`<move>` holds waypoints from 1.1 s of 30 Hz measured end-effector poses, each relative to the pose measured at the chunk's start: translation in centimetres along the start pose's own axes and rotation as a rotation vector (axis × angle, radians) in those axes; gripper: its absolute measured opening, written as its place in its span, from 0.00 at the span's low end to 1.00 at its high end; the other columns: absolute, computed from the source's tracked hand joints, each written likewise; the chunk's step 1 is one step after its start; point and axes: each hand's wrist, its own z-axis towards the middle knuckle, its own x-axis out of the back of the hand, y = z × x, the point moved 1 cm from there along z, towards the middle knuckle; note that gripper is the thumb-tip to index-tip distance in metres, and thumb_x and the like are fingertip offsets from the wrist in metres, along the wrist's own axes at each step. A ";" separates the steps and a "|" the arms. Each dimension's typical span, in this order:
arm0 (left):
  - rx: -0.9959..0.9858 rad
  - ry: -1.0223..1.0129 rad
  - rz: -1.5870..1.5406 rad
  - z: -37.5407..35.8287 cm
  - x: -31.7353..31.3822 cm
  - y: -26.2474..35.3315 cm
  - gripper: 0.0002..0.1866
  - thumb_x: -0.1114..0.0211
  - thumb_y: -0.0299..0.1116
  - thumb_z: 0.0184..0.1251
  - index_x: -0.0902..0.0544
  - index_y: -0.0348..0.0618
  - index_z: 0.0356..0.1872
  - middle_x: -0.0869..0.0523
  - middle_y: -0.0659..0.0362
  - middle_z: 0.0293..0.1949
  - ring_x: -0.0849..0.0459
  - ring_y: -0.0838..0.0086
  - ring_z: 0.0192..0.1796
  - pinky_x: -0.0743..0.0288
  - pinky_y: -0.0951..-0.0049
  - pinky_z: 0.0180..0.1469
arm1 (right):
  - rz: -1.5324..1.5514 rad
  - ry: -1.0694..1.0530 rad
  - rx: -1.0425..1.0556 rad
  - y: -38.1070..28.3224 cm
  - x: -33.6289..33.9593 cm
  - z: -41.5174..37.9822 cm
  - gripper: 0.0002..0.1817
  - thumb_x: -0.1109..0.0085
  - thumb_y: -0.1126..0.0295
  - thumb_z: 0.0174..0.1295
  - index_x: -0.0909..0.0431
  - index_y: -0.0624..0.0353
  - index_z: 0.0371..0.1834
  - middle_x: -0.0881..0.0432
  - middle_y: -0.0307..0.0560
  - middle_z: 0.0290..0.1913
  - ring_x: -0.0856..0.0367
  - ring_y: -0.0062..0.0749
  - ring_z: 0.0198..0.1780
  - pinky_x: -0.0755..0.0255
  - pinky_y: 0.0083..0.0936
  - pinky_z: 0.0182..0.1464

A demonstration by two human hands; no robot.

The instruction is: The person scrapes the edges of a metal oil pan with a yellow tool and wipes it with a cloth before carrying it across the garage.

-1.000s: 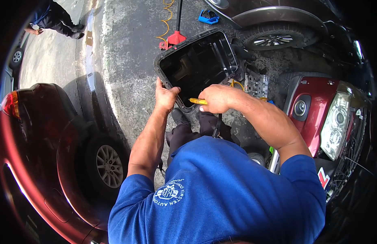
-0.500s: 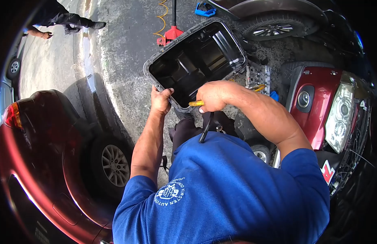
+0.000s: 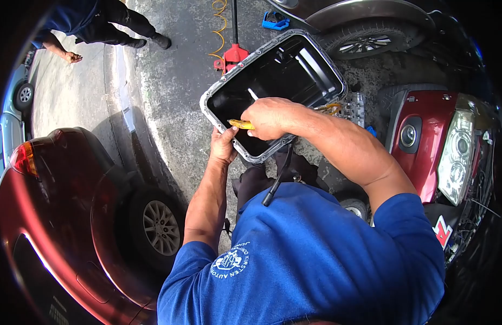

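Observation:
A black rectangular metal pan [image 3: 272, 81] with a grey, bolt-holed flange is held up in front of me, its hollow side facing me. My left hand [image 3: 224, 145] grips the lower left part of the flange, thumb on the rim. My right hand [image 3: 264, 118] is closed around a yellow-handled tool [image 3: 241, 124], whose end lies at the flange near my left thumb. The right forearm crosses over the pan's lower right side. Whatever blade the tool has is too small to make out.
A red jack [image 3: 236, 54] and a coiled yellow hose [image 3: 218, 27] lie beyond the pan. A metal engine part [image 3: 355, 111] is on the floor to the right. Red cars stand on both sides. Another person [image 3: 121, 24] is at the upper left.
My right hand has moved left with the yellow tool, closer to my left thumb. The pan has shifted slightly right in view. The other person shows more fully.

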 end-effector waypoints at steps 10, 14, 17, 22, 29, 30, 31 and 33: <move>-0.005 0.051 0.043 -0.3 -1.4 0.1 0.28 0.36 0.18 0.57 0.25 0.43 0.61 0.14 0.55 0.53 0.13 0.63 0.52 0.18 0.60 0.58 | 0.058 0.235 -0.196 1.6 0.5 2.6 0.17 0.37 0.59 0.64 0.18 0.62 0.47 0.13 0.60 0.43 0.14 0.55 0.50 0.21 0.46 0.53; 0.000 0.081 0.035 0.2 -0.8 -0.3 0.30 0.36 0.13 0.54 0.27 0.45 0.61 0.15 0.56 0.52 0.14 0.64 0.53 0.19 0.60 0.59 | -0.026 -0.057 -0.045 0.4 -0.2 0.7 0.17 0.39 0.61 0.66 0.20 0.63 0.48 0.13 0.61 0.45 0.14 0.55 0.51 0.20 0.47 0.53; -0.014 0.098 0.063 -0.1 -1.7 0.2 0.31 0.36 0.13 0.53 0.27 0.45 0.61 0.15 0.57 0.51 0.14 0.64 0.53 0.18 0.61 0.58 | 0.078 0.245 -0.280 4.8 -1.2 2.0 0.17 0.39 0.61 0.67 0.21 0.64 0.50 0.13 0.61 0.46 0.15 0.55 0.52 0.21 0.47 0.56; -0.037 0.139 0.104 0.3 -2.3 0.1 0.31 0.38 0.11 0.53 0.28 0.45 0.61 0.15 0.56 0.52 0.14 0.66 0.51 0.18 0.63 0.55 | 0.077 0.107 -0.164 3.0 -1.7 0.3 0.19 0.40 0.58 0.68 0.22 0.65 0.49 0.14 0.63 0.46 0.16 0.58 0.52 0.23 0.48 0.56; -0.048 0.144 0.178 0.6 -3.7 0.4 0.33 0.39 0.10 0.51 0.28 0.44 0.61 0.16 0.55 0.53 0.15 0.63 0.54 0.19 0.60 0.59 | 0.107 0.212 -0.203 4.6 -2.1 0.3 0.20 0.39 0.58 0.66 0.21 0.65 0.50 0.14 0.65 0.46 0.15 0.59 0.52 0.22 0.48 0.57; -0.048 0.156 0.188 0.4 -3.8 0.3 0.33 0.39 0.10 0.51 0.28 0.44 0.61 0.16 0.55 0.53 0.15 0.63 0.54 0.19 0.60 0.59 | 0.133 0.319 -0.288 6.8 -2.9 1.2 0.21 0.39 0.58 0.67 0.21 0.65 0.51 0.14 0.64 0.46 0.15 0.58 0.51 0.21 0.48 0.56; -0.053 0.168 0.196 0.3 -3.8 0.3 0.33 0.39 0.10 0.51 0.28 0.44 0.61 0.16 0.55 0.53 0.15 0.63 0.54 0.19 0.60 0.59 | 0.190 0.392 -0.394 8.8 -2.5 1.7 0.21 0.39 0.56 0.67 0.21 0.65 0.52 0.14 0.63 0.46 0.14 0.57 0.51 0.21 0.48 0.55; -0.069 0.177 0.194 0.5 -4.0 0.3 0.33 0.39 0.10 0.51 0.28 0.44 0.61 0.16 0.55 0.53 0.15 0.63 0.53 0.19 0.60 0.59 | 0.181 0.316 -0.449 10.6 -2.7 1.9 0.21 0.39 0.56 0.67 0.20 0.63 0.52 0.13 0.61 0.47 0.15 0.57 0.52 0.21 0.47 0.56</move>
